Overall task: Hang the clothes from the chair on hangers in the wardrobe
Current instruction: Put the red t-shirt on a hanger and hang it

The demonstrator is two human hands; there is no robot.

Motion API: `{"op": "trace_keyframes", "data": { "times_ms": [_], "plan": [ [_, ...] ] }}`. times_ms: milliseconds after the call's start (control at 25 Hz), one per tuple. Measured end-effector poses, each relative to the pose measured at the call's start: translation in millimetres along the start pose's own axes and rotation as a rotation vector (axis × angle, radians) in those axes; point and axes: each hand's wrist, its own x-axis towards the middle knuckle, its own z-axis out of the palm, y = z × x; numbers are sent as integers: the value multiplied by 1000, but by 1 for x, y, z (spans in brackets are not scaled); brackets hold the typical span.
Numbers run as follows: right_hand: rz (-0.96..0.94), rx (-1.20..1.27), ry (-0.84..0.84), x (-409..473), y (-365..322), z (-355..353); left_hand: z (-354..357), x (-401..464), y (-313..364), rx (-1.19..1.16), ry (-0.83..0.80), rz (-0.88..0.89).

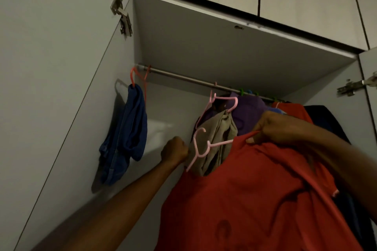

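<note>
While blue shorts (pixel 124 138) already hang at the rail's (pixel 183 79) left end, my left hand (pixel 174 152) is a closed fist beside the beige garment (pixel 216 144), what it holds unclear. A pink hanger (pixel 201 146) sits half inside the red shirt (pixel 255 189), whose collar my right hand (pixel 273 128) pinches. Hooking it up remains.

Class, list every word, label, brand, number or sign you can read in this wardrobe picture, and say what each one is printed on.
None: no readable text anywhere.
Red garment: a faint round mark low on the front, too dim and blurred to read.
Blue garment, pink hanger, rail and door hinges: no lettering visible.
</note>
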Motion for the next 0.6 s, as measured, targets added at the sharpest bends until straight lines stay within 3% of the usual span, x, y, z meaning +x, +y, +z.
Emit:
{"op": "trace_keyframes", "data": {
  "times_ms": [120,280,400,520,600],
  "plan": [
    [-3,30,-151,-27,13,1,-12,-32,53,-286,322,94],
    [100,3,-214,-53,35,7,-9,-61,101,-243,478,322],
    [144,-17,-242,-64,50,2,6,-67,128,-81,432,390],
    [140,132,-394,-82,55,-5,23,-58,146,-44,329,325],
    [153,155,-407,-91,58,-6,32,-50,150,-38,301,309]
  ]
}}
